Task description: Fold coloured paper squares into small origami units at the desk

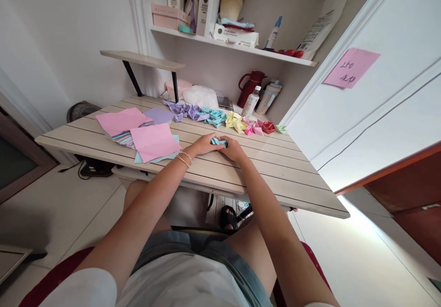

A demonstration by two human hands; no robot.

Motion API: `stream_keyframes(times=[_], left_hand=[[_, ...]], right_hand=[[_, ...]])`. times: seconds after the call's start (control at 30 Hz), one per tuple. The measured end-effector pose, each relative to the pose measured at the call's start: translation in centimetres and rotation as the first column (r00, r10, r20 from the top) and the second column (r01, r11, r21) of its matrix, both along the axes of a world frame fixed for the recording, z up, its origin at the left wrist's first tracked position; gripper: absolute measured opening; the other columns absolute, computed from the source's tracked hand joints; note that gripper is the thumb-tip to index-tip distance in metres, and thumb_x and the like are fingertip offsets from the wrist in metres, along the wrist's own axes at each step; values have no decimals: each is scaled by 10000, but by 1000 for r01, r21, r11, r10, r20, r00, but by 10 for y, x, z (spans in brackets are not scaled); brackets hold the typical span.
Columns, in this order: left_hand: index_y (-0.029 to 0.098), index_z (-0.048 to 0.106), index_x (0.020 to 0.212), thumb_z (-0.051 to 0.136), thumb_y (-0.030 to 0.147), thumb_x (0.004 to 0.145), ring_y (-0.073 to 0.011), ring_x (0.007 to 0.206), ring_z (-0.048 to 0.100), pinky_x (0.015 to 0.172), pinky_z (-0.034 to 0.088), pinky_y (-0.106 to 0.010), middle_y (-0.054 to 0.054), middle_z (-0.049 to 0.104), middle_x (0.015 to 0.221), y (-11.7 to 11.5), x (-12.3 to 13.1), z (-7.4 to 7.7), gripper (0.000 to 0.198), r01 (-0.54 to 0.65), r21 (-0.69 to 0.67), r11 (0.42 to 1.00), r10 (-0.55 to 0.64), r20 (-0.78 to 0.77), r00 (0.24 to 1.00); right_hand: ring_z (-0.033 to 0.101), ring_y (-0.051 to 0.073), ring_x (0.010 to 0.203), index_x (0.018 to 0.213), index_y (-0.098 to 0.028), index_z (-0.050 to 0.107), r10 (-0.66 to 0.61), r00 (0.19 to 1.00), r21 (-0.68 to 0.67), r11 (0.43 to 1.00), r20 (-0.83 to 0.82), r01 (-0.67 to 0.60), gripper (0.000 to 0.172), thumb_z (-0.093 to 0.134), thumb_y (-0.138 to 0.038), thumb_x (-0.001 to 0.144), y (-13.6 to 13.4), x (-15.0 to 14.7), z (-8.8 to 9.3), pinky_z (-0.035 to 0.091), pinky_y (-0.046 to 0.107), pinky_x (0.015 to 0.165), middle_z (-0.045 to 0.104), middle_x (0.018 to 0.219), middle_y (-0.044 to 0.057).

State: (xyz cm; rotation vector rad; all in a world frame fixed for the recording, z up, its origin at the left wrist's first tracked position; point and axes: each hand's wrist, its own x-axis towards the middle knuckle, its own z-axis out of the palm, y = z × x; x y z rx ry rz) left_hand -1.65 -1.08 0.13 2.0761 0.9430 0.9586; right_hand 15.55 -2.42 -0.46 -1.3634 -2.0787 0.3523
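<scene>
A small light-blue folded paper piece (219, 142) is held between both hands over the middle of the desk. My left hand (206, 144) grips its left side, fingers closed on it. From the right, my right hand (232, 148) pinches the same piece. Its exact shape is partly hidden by the fingers. Beyond the hands lies a row of folded paper pieces: purple ones (188, 110), blue ones (214, 116), yellow ones (235, 122), pink ones (254, 127), a red one (268, 127) and a pale green one (281, 128).
Pink paper sheets (154, 142) and a purple sheet (159, 115) lie on the desk's (275, 178) left side. At the back stand a red jug (251, 88), a clear bottle (251, 102) and a tumbler (269, 97). A small raised shelf (143, 60) stands at the back left.
</scene>
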Motion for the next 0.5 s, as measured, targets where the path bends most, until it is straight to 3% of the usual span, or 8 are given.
stream_keyframes(times=[0.2, 0.33, 0.5], left_hand=[[160, 639, 886, 654, 502, 673, -149, 695, 563, 660, 438, -263, -20, 645, 799, 6, 0, -3, 403, 6, -28, 1000, -4, 77, 997], [133, 654, 869, 666, 515, 663, -130, 605, 565, 603, 446, -263, -48, 664, 767, 14, -1, -6, 434, 23, -102, 995, -2, 205, 979], [115, 659, 881, 735, 491, 590, -146, 634, 607, 597, 450, -260, -57, 680, 733, 18, -2, -7, 481, 64, -243, 968, 32, 372, 928]], right_hand=[[590, 185, 784, 1013, -197, 638, 12, 997, -4, 1000, -76, -13, 331, 637, -307, 701, 2, -2, 1, 446, 294, 725, 679, 874, 29], [592, 153, 673, 990, -182, 650, 4, 963, -101, 994, -269, -33, 342, 658, -336, 685, 4, -2, 1, 473, 287, 682, 660, 761, 12], [576, 117, 576, 987, -168, 648, -47, 768, -246, 958, -638, -145, 420, 715, -352, 615, 3, -1, 3, 501, 273, 628, 619, 643, -17]])
